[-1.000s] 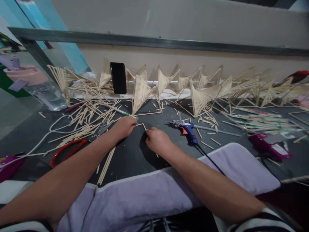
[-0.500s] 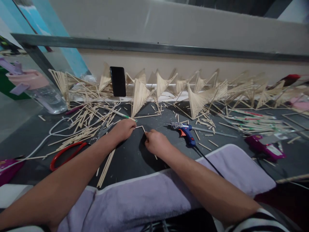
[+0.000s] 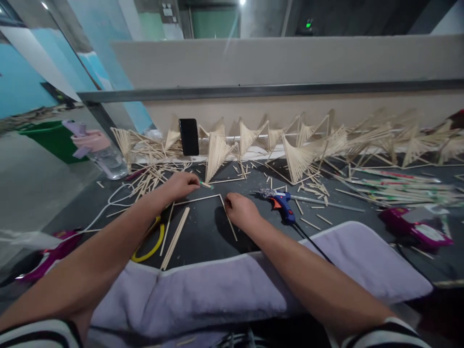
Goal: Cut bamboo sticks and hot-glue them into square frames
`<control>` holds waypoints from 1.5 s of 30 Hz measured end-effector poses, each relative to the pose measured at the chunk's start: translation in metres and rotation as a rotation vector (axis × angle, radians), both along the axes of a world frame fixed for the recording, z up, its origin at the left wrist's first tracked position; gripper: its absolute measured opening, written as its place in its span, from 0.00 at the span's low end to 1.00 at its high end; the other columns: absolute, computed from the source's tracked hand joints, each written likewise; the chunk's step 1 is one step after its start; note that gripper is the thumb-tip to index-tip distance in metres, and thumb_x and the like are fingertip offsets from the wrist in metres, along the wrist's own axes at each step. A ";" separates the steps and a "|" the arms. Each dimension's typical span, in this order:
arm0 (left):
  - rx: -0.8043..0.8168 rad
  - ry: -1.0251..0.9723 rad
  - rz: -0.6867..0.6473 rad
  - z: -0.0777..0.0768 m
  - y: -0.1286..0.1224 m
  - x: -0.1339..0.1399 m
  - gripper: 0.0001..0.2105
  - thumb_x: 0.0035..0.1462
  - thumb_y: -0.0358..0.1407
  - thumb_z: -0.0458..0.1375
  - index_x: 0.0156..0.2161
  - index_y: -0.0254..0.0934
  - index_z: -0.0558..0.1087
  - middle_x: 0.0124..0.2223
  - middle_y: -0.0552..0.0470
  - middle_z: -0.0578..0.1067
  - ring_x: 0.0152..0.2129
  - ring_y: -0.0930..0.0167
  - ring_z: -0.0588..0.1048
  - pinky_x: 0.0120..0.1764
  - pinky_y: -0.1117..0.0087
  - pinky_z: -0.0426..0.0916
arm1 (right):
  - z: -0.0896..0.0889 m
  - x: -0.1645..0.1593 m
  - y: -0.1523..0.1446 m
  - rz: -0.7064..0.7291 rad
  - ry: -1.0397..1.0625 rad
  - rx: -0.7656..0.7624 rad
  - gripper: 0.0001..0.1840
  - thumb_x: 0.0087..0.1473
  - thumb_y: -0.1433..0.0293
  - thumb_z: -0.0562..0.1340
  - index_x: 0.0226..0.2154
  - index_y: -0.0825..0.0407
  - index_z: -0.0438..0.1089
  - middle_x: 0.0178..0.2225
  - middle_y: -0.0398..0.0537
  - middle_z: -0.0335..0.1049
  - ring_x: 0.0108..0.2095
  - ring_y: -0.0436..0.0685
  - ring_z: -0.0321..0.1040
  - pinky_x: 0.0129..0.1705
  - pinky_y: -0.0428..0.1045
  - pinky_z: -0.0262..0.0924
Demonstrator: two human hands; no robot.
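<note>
Two thin wooden sticks (image 3: 197,199) meet end to end in an angled corner on the dark table. Above the left one, my left hand (image 3: 184,185) is closed with fingers pinched together; anything inside is hidden. My right hand (image 3: 241,210) is curled closed beside the other stick (image 3: 230,224), its fingertips at or against it near the corner. Whether it grips that stick I cannot tell. A small bundle of loose sticks (image 3: 176,239) lies below my left hand. Right of my right hand rests a blue glue gun (image 3: 284,205) with an orange trigger.
Fan-shaped stick models (image 3: 217,157) line the back edge, with a black phone (image 3: 189,137) upright among them. A yellow loop handle (image 3: 159,241) lies by my left forearm. Purple tools (image 3: 416,227) sit at both sides. A water bottle (image 3: 105,154) stands left; a lilac cloth (image 3: 217,285) covers the front edge.
The view has tilted up and shifted left. My left hand has moved away from the joined sticks, leaving their corner more exposed. My right hand remains beside its stick.
</note>
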State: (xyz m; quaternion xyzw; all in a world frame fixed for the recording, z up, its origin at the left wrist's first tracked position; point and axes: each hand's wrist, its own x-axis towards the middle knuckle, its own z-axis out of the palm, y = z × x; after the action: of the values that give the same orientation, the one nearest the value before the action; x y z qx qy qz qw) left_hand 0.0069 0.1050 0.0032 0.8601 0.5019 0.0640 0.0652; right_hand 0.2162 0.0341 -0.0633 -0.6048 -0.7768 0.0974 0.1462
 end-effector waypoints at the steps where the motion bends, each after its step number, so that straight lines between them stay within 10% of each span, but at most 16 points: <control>1: -0.037 0.071 -0.005 0.003 -0.007 0.000 0.10 0.49 0.36 0.52 0.31 0.36 0.74 0.30 0.53 0.76 0.28 0.71 0.72 0.31 0.75 0.61 | 0.001 0.000 0.000 0.003 0.008 0.014 0.12 0.57 0.69 0.49 0.40 0.51 0.65 0.40 0.49 0.68 0.40 0.52 0.65 0.37 0.45 0.53; 10: -0.236 0.382 0.222 -0.020 -0.090 -0.014 0.09 0.48 0.40 0.55 0.30 0.35 0.71 0.33 0.44 0.76 0.29 0.65 0.74 0.26 0.72 0.60 | 0.002 0.006 0.001 -0.046 0.076 0.110 0.13 0.57 0.70 0.48 0.38 0.51 0.66 0.39 0.48 0.68 0.39 0.52 0.65 0.37 0.45 0.54; 32: -0.490 -0.050 0.386 -0.031 -0.093 -0.036 0.04 0.41 0.31 0.49 0.26 0.36 0.64 0.20 0.57 0.68 0.18 0.73 0.69 0.20 0.76 0.59 | -0.012 0.013 0.016 -0.040 0.189 0.177 0.09 0.51 0.72 0.52 0.32 0.50 0.67 0.34 0.46 0.70 0.35 0.52 0.65 0.34 0.45 0.53; 45: -0.277 0.313 0.303 -0.038 -0.106 -0.010 0.09 0.44 0.34 0.52 0.32 0.34 0.71 0.33 0.44 0.75 0.29 0.67 0.73 0.28 0.72 0.62 | -0.017 0.013 0.015 -0.002 0.241 0.238 0.08 0.50 0.72 0.53 0.30 0.51 0.67 0.31 0.47 0.70 0.33 0.53 0.64 0.33 0.45 0.51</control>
State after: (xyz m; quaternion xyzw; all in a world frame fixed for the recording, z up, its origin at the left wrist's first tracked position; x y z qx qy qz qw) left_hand -0.0034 -0.0007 -0.0345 0.7575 0.6328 -0.1301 0.0934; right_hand 0.2293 0.0488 -0.0801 -0.5681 -0.7590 0.0763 0.3088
